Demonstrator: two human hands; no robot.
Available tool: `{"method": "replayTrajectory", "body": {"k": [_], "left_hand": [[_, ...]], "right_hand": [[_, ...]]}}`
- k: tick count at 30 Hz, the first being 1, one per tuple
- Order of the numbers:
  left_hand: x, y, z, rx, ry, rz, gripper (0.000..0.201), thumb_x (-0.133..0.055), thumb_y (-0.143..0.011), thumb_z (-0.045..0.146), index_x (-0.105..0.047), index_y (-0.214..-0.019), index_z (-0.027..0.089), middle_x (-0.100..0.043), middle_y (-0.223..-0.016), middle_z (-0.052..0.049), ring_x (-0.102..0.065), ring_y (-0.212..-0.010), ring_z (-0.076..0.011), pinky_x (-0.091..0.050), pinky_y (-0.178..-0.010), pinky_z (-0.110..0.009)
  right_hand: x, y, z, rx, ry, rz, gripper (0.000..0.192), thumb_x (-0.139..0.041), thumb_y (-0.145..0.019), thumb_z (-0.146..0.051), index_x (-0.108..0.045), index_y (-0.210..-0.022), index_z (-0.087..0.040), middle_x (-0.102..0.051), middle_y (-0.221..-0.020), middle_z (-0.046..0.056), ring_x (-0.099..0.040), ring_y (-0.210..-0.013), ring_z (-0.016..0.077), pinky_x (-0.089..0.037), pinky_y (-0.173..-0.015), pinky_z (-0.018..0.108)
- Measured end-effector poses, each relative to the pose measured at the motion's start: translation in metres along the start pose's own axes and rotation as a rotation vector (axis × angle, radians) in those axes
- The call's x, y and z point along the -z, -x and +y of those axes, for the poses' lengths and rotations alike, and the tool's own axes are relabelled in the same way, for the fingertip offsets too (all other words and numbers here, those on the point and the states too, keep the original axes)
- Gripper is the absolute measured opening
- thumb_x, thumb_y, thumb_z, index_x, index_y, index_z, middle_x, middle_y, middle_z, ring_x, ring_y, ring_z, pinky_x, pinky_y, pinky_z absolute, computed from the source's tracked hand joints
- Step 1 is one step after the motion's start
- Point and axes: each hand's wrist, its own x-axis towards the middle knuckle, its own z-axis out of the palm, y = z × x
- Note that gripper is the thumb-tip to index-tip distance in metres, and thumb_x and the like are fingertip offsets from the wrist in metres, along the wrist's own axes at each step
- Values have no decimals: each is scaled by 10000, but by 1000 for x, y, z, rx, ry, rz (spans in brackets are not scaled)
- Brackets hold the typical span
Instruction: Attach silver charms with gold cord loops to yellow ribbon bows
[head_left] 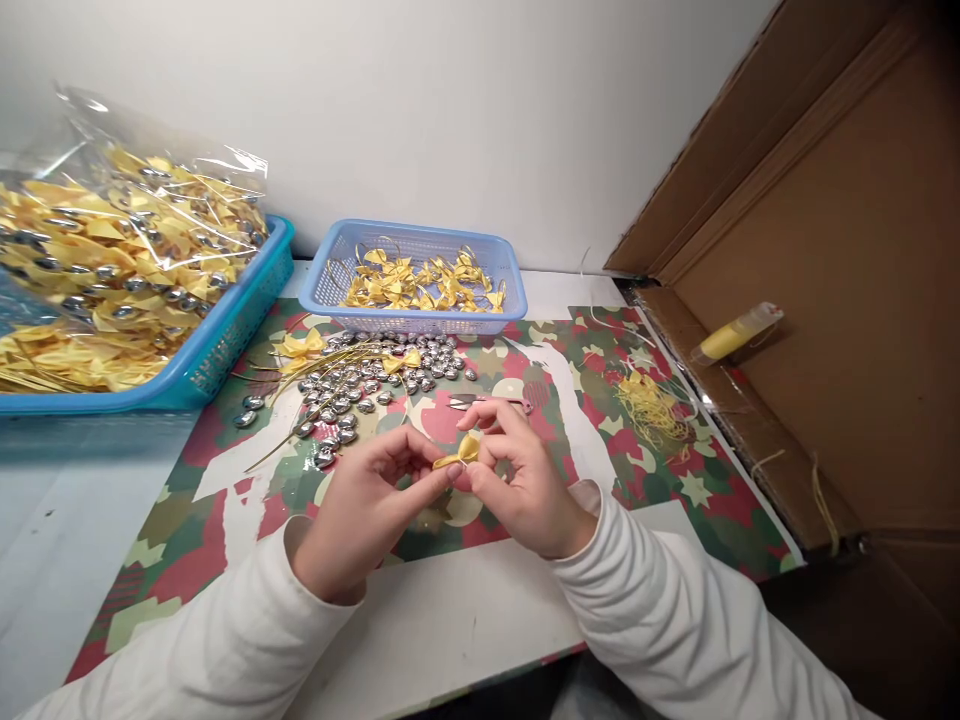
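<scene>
Head view showed the camouflage-print paper mat (660, 500), the light-blue plastic basket (330, 275), the heap of silver heart beads (360, 385). Over the mat, left hand (367, 510) and right hand (517, 480) pinched the small yellow ribbon bow (459, 452), fingers closed; a steady fingertip grip suited it best.

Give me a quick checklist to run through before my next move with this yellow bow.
1. Both hands on the yellow bow: ok, left hand and right hand pinch it between fingertips.
2. Bow held clear above the patterned mat: ok.
3. Silver beads lying close ahead of the hands: ok.
4. Small scissors lying just beyond the hands: ok.
5. Small blue basket has room: ok, bows cover only its bottom.
6. Bow tied tight: cannot tell, fingers hide it.
</scene>
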Motion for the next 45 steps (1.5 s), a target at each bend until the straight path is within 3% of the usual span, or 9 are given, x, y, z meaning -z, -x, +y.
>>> {"method": "replayTrajectory", "body": {"k": [11, 20, 30, 45], "left_hand": [[3, 0, -5, -63, -58, 13, 186, -756, -764, 320, -659, -723, 167, -677, -669, -18, -598, -602, -144, -478, -523, -237], [4, 0, -7, -107, -122, 22, 152, -731, -780, 297, -662, -716, 178, -684, -667, -9, -609, -606, -148, -484, -534, -247], [4, 3, -1, -287, -330, 88, 99, -670, -786, 234, -676, -691, 205, -727, -679, -7, -647, -631, -168, -484, -585, -280], [4, 3, -2, -304, -327, 102, 100, -668, -786, 226, -667, -688, 206, -724, -673, -5, -647, -621, -161, -490, -575, -269]], "right_hand": [[0, 0, 1, -33, -27, -17, 289, -545, -782, -169, -390, -540, -198, -547, -883, 54, -505, -898, 204, -415, -841, 375], [-1, 0, 1, -43, -4, -15, 304, -557, -779, -153, -384, -533, -201, -546, -851, 39, -496, -872, 193, -417, -816, 356], [-2, 1, 2, -46, 7, -18, 302, -539, -782, -159, -364, -541, -207, -549, -853, 40, -486, -891, 194, -415, -829, 348], [-2, 1, 1, -48, 31, -20, 301, -550, -786, -173, -382, -538, -207, -550, -848, 38, -494, -888, 193, -422, -832, 353]]}}
